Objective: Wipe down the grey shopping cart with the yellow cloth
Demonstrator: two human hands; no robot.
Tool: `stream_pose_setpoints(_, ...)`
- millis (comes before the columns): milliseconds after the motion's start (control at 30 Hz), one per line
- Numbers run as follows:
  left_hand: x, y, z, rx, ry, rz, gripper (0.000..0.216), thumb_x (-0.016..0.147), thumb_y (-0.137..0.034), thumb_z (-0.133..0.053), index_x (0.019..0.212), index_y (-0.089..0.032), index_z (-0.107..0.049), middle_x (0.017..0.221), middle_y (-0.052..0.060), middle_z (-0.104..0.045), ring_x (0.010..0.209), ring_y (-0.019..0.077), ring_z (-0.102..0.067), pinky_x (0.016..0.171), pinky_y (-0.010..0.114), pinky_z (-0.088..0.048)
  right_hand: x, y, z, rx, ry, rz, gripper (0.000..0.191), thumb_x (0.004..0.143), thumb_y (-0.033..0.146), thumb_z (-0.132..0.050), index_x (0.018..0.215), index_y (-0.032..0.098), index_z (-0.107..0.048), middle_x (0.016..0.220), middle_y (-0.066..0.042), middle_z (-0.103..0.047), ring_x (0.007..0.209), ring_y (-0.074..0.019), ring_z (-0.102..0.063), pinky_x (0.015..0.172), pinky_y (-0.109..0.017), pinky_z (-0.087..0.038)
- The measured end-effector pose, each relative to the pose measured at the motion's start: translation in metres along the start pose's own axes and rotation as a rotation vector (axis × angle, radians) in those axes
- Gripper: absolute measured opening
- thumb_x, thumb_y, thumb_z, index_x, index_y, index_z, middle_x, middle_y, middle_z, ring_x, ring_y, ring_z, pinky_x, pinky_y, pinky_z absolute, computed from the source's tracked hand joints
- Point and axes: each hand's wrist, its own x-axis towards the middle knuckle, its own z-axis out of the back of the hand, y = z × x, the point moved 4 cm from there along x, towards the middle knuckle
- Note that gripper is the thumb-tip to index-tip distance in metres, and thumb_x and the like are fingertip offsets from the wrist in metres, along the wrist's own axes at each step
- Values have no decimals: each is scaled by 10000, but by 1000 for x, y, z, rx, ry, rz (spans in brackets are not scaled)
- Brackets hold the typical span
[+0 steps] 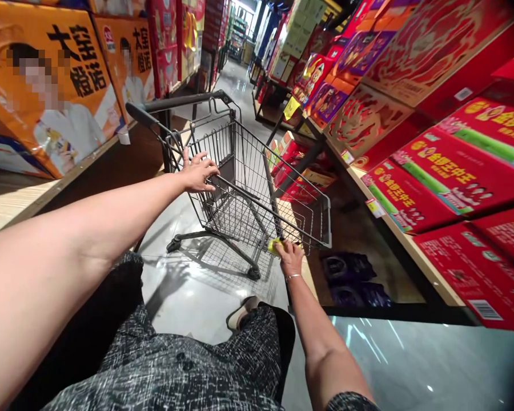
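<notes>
Between store shelves, a shopping cart.
Left hand, fingers spread, touches it; right hand grips a yellow cloth.

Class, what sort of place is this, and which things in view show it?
Most likely a supermarket aisle: a wire cart stands on the floor, red boxes are stacked alongside, and price tags line the shelf.

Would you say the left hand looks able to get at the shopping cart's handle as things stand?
Probably yes: the left hand is spread at the side of the cart, apparently empty, with nothing visible blocking the way to the handle.
</notes>
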Motion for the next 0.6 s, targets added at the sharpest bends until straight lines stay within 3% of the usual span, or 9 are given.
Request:
stream_pose_setpoints(100, -2, -1, 1, 13, -14, -5, 463, 826, -431, -678, 1249, -259, -598, 1440, 38, -463, 1462, 353, -98, 1072, 713, 152, -34, -12, -25, 4, 70, -89, 458, 851, 62, -411, 1048, 328, -728, 1162, -115, -605, 1027, -254, -426, 781, -425, -335)
stream_pose_setpoints(167, -3, -1, 0, 18, -23, -9, 481, 817, -432, -681, 1252, -248, -591, 1446, 40, -463, 1461, 346, -92, 1073, 713, 142, -43, -18, -22, -3, 72, -114, 487, 828, 49, -408, 1079, 321, -724, 1162, -125, -603, 1002, -253, -431, 773, -419, -340)
stream_pose_setpoints(267, -1, 1, -2, 40, -35, -3, 542, 793, -492, -657, 1270, -247, -580, 1483, 48, -439, 1469, 340, -69, 1074, 698, 158, -30, -27, 9, -3, 2, -134, 538, 789, 62, -445, 1193, 328, -680, 1204, -92, -577, 1067, -259, -429, 854, -420, -356)
stream_pose_setpoints(367, 0, -1, -5, 74, -39, 21, 626, 764, -544, -606, 1323, -267, -551, 1559, 20, -352, 1485, 333, -7, 1075, 643, 234, -4, -40, 62, 12, -266, -187, 518, 775, 125, -492, 1229, 311, -656, 1233, -66, -547, 1129, -269, -433, 945, -446, -354)
stream_pose_setpoints(433, -4, -6, -6, 93, -53, 71, 673, 735, -578, -595, 1361, -342, -521, 1602, -58, -266, 1494, 326, 65, 1069, 573, 307, 10, -49, 90, 40, -413, -267, 541, 769, 153, -506, 1282, 286, -618, 1267, -79, -528, 1132, -270, -446, 955, -447, -360)
stream_pose_setpoints(533, -13, -19, -8, 107, -120, 148, 752, 696, -640, -614, 1405, -440, -465, 1618, -143, -172, 1494, 302, 154, 1089, 494, 332, 28, -50, 101, 124, -358, -343, 589, 772, 172, -500, 1351, 264, -551, 1224, -90, -567, 1080, -257, -483, 939, -438, -368)
stream_pose_setpoints(600, -18, -30, -13, 122, -127, 167, 859, 700, -646, -629, 1483, -389, -384, 1640, -95, -100, 1485, 299, 202, 1119, 522, 283, 39, -35, 97, 173, -259, -299, 565, 795, 190, -501, 1354, 258, -542, 1176, -80, -605, 1059, -248, -502, 949, -430, -360)
